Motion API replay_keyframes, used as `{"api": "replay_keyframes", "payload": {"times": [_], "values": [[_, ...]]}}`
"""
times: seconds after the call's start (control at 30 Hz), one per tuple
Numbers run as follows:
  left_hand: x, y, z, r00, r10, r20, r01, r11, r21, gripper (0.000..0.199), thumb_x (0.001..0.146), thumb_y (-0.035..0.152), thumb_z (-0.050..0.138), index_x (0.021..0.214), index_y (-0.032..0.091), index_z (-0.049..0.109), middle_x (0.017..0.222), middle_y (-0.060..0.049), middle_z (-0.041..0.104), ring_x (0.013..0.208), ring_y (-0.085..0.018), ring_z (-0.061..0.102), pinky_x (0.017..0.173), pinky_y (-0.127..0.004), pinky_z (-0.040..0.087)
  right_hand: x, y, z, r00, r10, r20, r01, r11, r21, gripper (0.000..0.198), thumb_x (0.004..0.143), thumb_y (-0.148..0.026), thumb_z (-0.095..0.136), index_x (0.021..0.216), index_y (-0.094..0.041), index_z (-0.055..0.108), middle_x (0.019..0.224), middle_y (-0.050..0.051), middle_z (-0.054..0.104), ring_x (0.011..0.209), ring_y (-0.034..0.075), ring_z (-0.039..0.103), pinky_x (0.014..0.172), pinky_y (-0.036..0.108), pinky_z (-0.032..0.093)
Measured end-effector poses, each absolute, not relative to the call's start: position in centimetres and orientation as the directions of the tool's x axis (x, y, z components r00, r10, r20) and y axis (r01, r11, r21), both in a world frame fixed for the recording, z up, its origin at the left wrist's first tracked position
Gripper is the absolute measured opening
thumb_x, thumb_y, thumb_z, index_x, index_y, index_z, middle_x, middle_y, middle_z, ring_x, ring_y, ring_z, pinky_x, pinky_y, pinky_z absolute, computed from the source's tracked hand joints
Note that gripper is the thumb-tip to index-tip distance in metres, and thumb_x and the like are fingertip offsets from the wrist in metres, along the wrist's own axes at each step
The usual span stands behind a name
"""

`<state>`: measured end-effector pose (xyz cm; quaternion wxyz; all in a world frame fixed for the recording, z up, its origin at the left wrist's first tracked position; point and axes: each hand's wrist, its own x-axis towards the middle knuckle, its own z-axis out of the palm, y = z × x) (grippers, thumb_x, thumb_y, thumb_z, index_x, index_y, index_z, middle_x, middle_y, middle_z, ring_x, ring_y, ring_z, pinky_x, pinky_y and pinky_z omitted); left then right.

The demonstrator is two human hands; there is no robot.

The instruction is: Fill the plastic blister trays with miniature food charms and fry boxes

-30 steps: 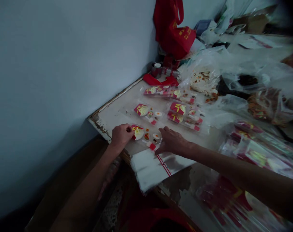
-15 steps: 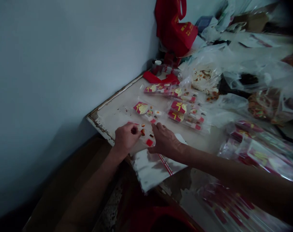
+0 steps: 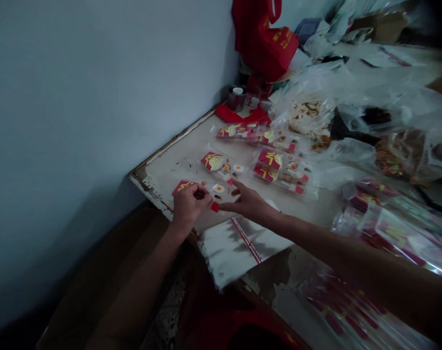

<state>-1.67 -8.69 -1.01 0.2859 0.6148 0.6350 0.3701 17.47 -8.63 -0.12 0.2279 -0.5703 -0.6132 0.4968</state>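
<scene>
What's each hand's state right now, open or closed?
Left hand: fingers curled over the packet; whether its grip is shut cannot be told.
Right hand: open, thumb and fingers spread at the packet's end.

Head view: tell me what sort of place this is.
Probably a makeshift indoor workspace: a worn-edged table by a wall bears flat clear packets and plastic bags of small pieces.

Tabletop (image 3: pixel 186 150) is lying open along the wall (image 3: pixel 133 87), past the left hand (image 3: pixel 188 204) — packets (image 3: pixel 267 170) and plastic bags (image 3: pixel 312 114) are crowding the right!
</scene>
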Motion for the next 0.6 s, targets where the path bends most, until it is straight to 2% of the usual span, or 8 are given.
{"api": "replay_keyframes", "payload": {"times": [0.07, 0.1, 0.17, 0.27, 0.4, 0.47, 0.53, 0.6], "values": [[-1.8, -8.6, -1.0, -0.066, 0.995, 0.080, 0.543, -0.032, 0.839, 0.008, 0.068, 0.020, 0.064, 0.073, 0.018, 0.069, 0.070, 0.001, 0.069, 0.063, -0.014, 0.063, 0.064, -0.024, 0.049, 18.2, -8.6, -0.2, -0.327, 0.796, -0.509, 0.221, -0.459, -0.861, 0.050, 0.080, -0.041, 0.077, 0.118, -0.013, 0.064, 0.098, 0.010, 0.070, 0.066, 0.014, 0.062, 0.056, 0.025, 0.049], [-1.8, -8.5, -0.8, -0.069, 0.994, 0.080, 0.540, -0.030, 0.841, 0.008, 0.068, 0.020, 0.063, 0.073, 0.018, 0.069, 0.069, 0.001, 0.069, 0.062, -0.014, 0.063, 0.064, -0.024, 0.049, 18.4, -8.5, -0.4, -0.391, 0.731, -0.559, 0.106, -0.568, -0.816, 0.034, 0.082, -0.037, 0.075, 0.106, -0.013, 0.068, 0.088, 0.008, 0.071, 0.060, 0.011, 0.059, 0.052, 0.021, 0.045], [-1.4, -8.7, -0.4, -0.086, 0.991, 0.104, 0.568, -0.037, 0.822, 0.007, 0.069, 0.020, 0.063, 0.073, 0.018, 0.069, 0.068, 0.001, 0.068, 0.061, -0.014, 0.062, 0.064, -0.024, 0.049, 18.3, -8.3, -0.8, -0.437, 0.684, -0.584, -0.058, -0.670, -0.740, 0.017, 0.080, -0.026, 0.077, 0.085, -0.013, 0.068, 0.076, 0.005, 0.070, 0.053, 0.007, 0.055, 0.046, 0.017, 0.040], [0.0, -9.6, 0.3, -0.089, 0.984, 0.154, 0.636, -0.063, 0.769, 0.006, 0.070, 0.017, 0.063, 0.072, 0.019, 0.068, 0.065, 0.001, 0.068, 0.061, -0.014, 0.062, 0.064, -0.025, 0.049, 16.9, -8.1, -1.7, -0.375, 0.712, -0.594, -0.157, -0.680, -0.716, 0.018, 0.077, -0.020, 0.079, 0.070, -0.013, 0.064, 0.063, 0.003, 0.067, 0.049, 0.006, 0.052, 0.042, 0.014, 0.036], [2.0, -12.1, 0.5, -0.059, 0.965, 0.257, 0.681, -0.149, 0.717, 0.009, 0.076, 0.016, 0.062, 0.078, 0.021, 0.070, 0.072, 0.000, 0.070, 0.065, -0.015, 0.063, 0.067, -0.027, 0.050, 15.1, -8.1, -2.0, -0.323, 0.776, -0.541, -0.234, -0.619, -0.749, 0.030, 0.070, -0.018, 0.080, 0.058, -0.017, 0.052, 0.046, -0.006, 0.051, 0.039, 0.005, 0.044, 0.038, 0.016, 0.029], [2.2, -13.2, 0.2, -0.075, 0.960, 0.271, 0.599, -0.174, 0.782, 0.010, 0.081, 0.019, 0.062, 0.084, 0.021, 0.071, 0.079, -0.001, 0.071, 0.069, -0.015, 0.064, 0.070, -0.027, 0.051, 15.4, -7.9, -1.7, -0.361, 0.807, -0.467, -0.238, -0.564, -0.791, 0.028, 0.066, -0.021, 0.082, 0.061, -0.017, 0.055, 0.048, -0.006, 0.053, 0.039, 0.005, 0.045, 0.038, 0.016, 0.028], [1.8, -13.5, -0.2, -0.091, 0.974, 0.209, 0.446, -0.148, 0.883, 0.010, 0.085, 0.028, 0.065, 0.091, 0.021, 0.071, 0.081, 0.000, 0.071, 0.069, -0.014, 0.064, 0.069, -0.025, 0.052, 16.6, -7.2, -1.2, -0.385, 0.841, -0.379, -0.255, -0.492, -0.833, 0.028, 0.065, -0.028, 0.085, 0.070, -0.015, 0.061, 0.060, -0.003, 0.064, 0.043, 0.005, 0.050, 0.040, 0.016, 0.030], [1.1, -12.5, -0.7, -0.109, 0.986, 0.129, 0.330, -0.087, 0.940, 0.021, 0.086, 0.039, 0.067, 0.097, 0.021, 0.068, 0.081, 0.000, 0.068, 0.068, -0.013, 0.062, 0.066, -0.024, 0.052, 18.0, -5.9, -0.9, -0.324, 0.884, -0.337, -0.293, -0.432, -0.853, 0.032, 0.065, -0.033, 0.086, 0.076, -0.015, 0.062, 0.070, 0.000, 0.070, 0.046, 0.004, 0.051, 0.040, 0.015, 0.030]]}}
